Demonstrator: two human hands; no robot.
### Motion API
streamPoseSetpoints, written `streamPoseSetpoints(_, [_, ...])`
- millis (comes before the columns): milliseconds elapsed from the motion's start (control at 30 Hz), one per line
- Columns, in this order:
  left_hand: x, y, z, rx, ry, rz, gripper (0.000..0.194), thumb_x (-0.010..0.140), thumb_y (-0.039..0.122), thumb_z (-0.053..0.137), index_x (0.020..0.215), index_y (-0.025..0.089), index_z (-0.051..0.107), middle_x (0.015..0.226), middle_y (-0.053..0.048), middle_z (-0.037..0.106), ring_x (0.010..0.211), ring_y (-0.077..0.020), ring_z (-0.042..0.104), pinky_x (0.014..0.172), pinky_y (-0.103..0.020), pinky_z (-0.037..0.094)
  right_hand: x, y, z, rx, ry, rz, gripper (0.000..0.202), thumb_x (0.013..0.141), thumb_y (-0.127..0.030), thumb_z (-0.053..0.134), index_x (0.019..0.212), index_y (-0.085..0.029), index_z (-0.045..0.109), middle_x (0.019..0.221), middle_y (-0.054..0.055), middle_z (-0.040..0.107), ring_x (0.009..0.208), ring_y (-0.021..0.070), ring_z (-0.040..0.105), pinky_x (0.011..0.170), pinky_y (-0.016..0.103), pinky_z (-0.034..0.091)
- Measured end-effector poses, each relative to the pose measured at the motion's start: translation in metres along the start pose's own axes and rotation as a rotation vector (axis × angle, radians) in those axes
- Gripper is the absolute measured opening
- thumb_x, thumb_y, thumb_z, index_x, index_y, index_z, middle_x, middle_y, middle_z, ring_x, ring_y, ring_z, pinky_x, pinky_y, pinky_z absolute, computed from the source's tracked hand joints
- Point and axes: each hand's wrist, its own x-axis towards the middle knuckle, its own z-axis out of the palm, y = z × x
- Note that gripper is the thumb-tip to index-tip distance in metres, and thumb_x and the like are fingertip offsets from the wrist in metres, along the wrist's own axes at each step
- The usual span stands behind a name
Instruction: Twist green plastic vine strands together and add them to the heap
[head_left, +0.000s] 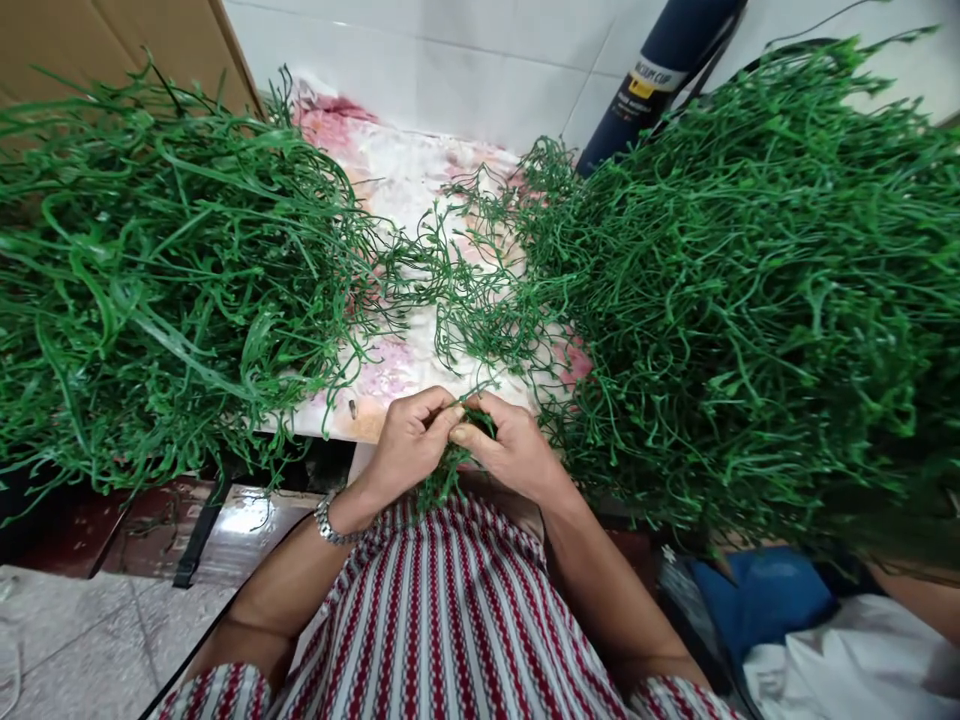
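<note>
Green strands [441, 485] part-hidden by pinching left hand [411, 440], right hand [511, 448].

"VACUUM CUP" on dark-blue package [646, 92]

white-tiled wall [450, 60] | pale tiled floor [82, 640] | floral-covered table [397, 185] | brown panel [150, 25], upper left

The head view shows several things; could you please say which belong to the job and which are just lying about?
Likely the job:
green stems in the fingers
left heap
right heap

Likely lying about:
dark blue bottle
brown panel
</note>
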Motion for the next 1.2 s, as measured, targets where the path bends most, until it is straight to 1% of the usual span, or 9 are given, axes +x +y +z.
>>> streamPoseSetpoints(133, [-0.001, 0.007, -0.013, 0.036, -0.231, 0.056, 0.023, 0.08, 0.023, 0.049, 0.06, 0.013, 0.051, 0.054, 0.004, 0.042, 0.053, -0.007, 0.037, 0.051, -0.019, 0.03, -0.002, -0.001, -0.009, 0.011, -0.162, -0.125, 0.027, 0.086, -0.032, 0.048, 0.066, -0.015, 0.051, 0.058, -0.004, 0.045, 0.054, 0.007, 0.04, 0.053, 0.019, 0.03])
streamPoseSetpoints(267, [-0.003, 0.016, -0.026, -0.224, -0.587, -0.005, 0.027, 0.075, 0.034, 0.059, 0.062, 0.01, 0.062, 0.051, 0.0, 0.05, 0.048, -0.0079, 0.039, 0.047, -0.021, 0.032, -0.005, 0.002, -0.016, 0.363, -0.473, -0.236, 0.034, 0.083, -0.041, 0.051, 0.061, -0.015, 0.048, 0.051, -0.006, 0.037, 0.045, 0.0053, 0.032, 0.044, 0.019, 0.025])
streamPoseSetpoints(433, [-0.006, 0.009, -0.024, -0.499, -0.711, -0.172, 0.035, 0.064, 0.044, 0.069, 0.057, 0.01, 0.065, 0.048, -0.004, 0.054, 0.042, -0.0079, 0.04, 0.042, -0.023, 0.032, -0.009, 0.005, -0.008, 0.762, -0.655, -0.31, 0.04, 0.078, -0.05, 0.054, 0.059, -0.015, 0.053, 0.049, -0.002, 0.047, 0.042, 0.0066, 0.04, 0.045, 0.021, 0.033])
streamPoseSetpoints(533, [-0.001, 0.004, -0.02, -0.62, -0.513, -0.301, 0.037, 0.058, 0.046, 0.072, 0.057, 0.01, 0.062, 0.046, 0.0, 0.051, 0.036, -0.0055, 0.036, 0.036, -0.02, 0.026, -0.009, 0.004, -0.01, 0.849, -0.472, -0.345, 0.036, 0.081, -0.045, 0.054, 0.06, -0.016, 0.05, 0.05, -0.002, 0.046, 0.045, 0.0078, 0.043, 0.047, 0.021, 0.036])
streamPoseSetpoints(633, [0.005, 0.003, -0.019, -0.563, -0.239, -0.281, 0.031, 0.062, 0.04, 0.071, 0.064, 0.011, 0.061, 0.052, 0.002, 0.05, 0.04, -0.0033, 0.034, 0.037, -0.016, 0.025, -0.005, 0.002, -0.021, 0.654, -0.176, -0.312, 0.025, 0.086, -0.034, 0.05, 0.069, -0.015, 0.052, 0.065, 0.002, 0.053, 0.059, 0.0106, 0.05, 0.057, 0.024, 0.041])
streamPoseSetpoints(733, [0.008, 0.003, -0.018, -0.421, -0.14, -0.208, 0.028, 0.068, 0.037, 0.068, 0.063, 0.011, 0.057, 0.054, 0.003, 0.046, 0.044, -0.0034, 0.032, 0.04, -0.016, 0.026, -0.004, -0.001, -0.032, 0.425, 0.01, -0.273, 0.013, 0.088, -0.025, 0.048, 0.081, -0.016, 0.054, 0.08, 0.004, 0.057, 0.066, 0.0118, 0.055, 0.065, 0.027, 0.044])
streamPoseSetpoints(800, [0.008, 0.001, -0.016, -0.364, -0.101, -0.173, 0.028, 0.071, 0.037, 0.065, 0.062, 0.012, 0.055, 0.056, 0.003, 0.045, 0.046, -0.0039, 0.032, 0.041, -0.017, 0.025, -0.006, -0.003, -0.035, 0.312, 0.11, -0.249, 0.008, 0.088, -0.021, 0.047, 0.087, -0.017, 0.054, 0.075, 0.001, 0.055, 0.058, 0.0096, 0.052, 0.059, 0.025, 0.042])
streamPoseSetpoints(1033, [0.006, -0.005, -0.006, -0.131, 0.02, -0.033, 0.018, 0.078, 0.026, 0.056, 0.065, 0.014, 0.054, 0.055, 0.004, 0.04, 0.05, -0.0062, 0.035, 0.047, -0.019, 0.028, -0.007, -0.013, -0.021, -0.015, 0.166, -0.253, 0.007, 0.086, -0.019, 0.046, 0.087, -0.017, 0.053, 0.079, 0.003, 0.056, 0.071, 0.0129, 0.052, 0.068, 0.026, 0.041])
streamPoseSetpoints(1200, [0.006, -0.002, -0.003, 0.226, 0.101, 0.128, 0.011, 0.078, 0.016, 0.051, 0.069, 0.014, 0.057, 0.062, 0.002, 0.051, 0.057, -0.0087, 0.045, 0.056, -0.02, 0.034, -0.013, -0.018, -0.021, 0.009, 0.223, -0.248, 0.007, 0.086, -0.018, 0.046, 0.084, -0.018, 0.053, 0.076, 0.001, 0.056, 0.066, 0.0116, 0.051, 0.065, 0.025, 0.041])
